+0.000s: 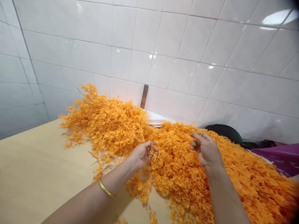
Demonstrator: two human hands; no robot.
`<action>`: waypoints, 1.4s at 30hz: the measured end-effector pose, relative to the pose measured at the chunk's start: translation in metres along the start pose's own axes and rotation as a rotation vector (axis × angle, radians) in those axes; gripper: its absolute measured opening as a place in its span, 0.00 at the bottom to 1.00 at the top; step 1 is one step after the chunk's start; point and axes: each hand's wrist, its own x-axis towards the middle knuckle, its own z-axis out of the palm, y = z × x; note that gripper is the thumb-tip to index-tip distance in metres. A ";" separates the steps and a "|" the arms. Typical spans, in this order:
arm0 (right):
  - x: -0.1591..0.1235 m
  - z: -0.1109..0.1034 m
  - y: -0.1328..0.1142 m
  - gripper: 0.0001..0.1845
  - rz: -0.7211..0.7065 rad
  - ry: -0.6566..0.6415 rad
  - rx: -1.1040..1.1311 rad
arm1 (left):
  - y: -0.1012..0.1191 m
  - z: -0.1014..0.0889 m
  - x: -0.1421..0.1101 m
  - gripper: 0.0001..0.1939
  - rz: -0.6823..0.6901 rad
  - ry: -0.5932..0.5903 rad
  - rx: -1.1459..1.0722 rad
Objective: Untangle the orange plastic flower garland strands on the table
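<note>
A large heap of orange plastic-looking flower pieces [182, 168] spreads over the table, with a bushier pile of orange flower sprigs on thin stems [109, 121] at the left. My left hand [144, 154], with a gold bangle [106, 188] on its wrist, is closed around a small orange flower sprig [153, 157] between thumb and fingers. To its right, my right hand [206, 148] hovers over the heap, thumb and fingertips pinched together. Anything between those fingertips is too small to make out against the orange behind.
The pale yellow tabletop [42, 168] shows at the left. White tiled wall [140, 40] rises behind, with a brown metal bracket [144, 96] near a white cloth or bag [158, 119]. A black round object [225, 133] and purple material [280, 157] lie at the back right.
</note>
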 end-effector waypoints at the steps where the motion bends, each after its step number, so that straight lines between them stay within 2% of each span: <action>1: -0.001 0.004 0.003 0.13 0.025 -0.028 -0.016 | 0.002 0.001 -0.001 0.06 -0.014 0.024 -0.048; 5: -0.007 0.010 0.006 0.19 0.067 -0.190 -0.068 | 0.011 0.006 -0.006 0.03 -0.012 0.068 -0.155; 8: -0.021 0.020 0.004 0.17 0.010 -0.435 -0.185 | 0.009 0.006 -0.005 0.05 -0.023 0.125 -0.126; 12: -0.053 0.049 0.010 0.10 -0.201 -0.795 -0.457 | 0.002 0.005 -0.001 0.04 -0.001 0.162 -0.118; 14: -0.064 0.060 0.019 0.09 -0.317 -0.884 -0.606 | 0.002 0.006 0.000 0.03 0.037 0.169 -0.120; 16: -0.068 0.064 0.028 0.10 -0.382 -0.844 -0.793 | 0.004 0.007 0.000 0.05 0.058 0.170 -0.105; 19: -0.063 0.061 0.037 0.14 -0.399 -0.661 -1.062 | 0.007 0.009 -0.002 0.07 0.090 0.175 -0.087; 22: -0.054 0.058 0.042 0.16 -0.406 -0.557 -1.207 | 0.009 0.011 -0.004 0.07 0.090 0.185 -0.094; 30: -0.045 0.059 0.057 0.17 -0.361 -0.451 -1.138 | 0.007 0.013 -0.005 0.06 0.055 0.138 -0.239; 34: -0.042 0.057 0.060 0.14 -0.420 -0.420 -1.072 | 0.006 0.012 -0.003 0.05 0.060 0.128 -0.273; 39: -0.043 0.056 0.061 0.11 -0.443 -0.406 -1.034 | 0.006 0.011 -0.007 0.05 0.090 0.085 -0.148; 42: -0.047 0.058 0.060 0.08 -0.404 -0.423 -0.943 | 0.006 0.009 -0.008 0.08 0.097 0.123 -0.028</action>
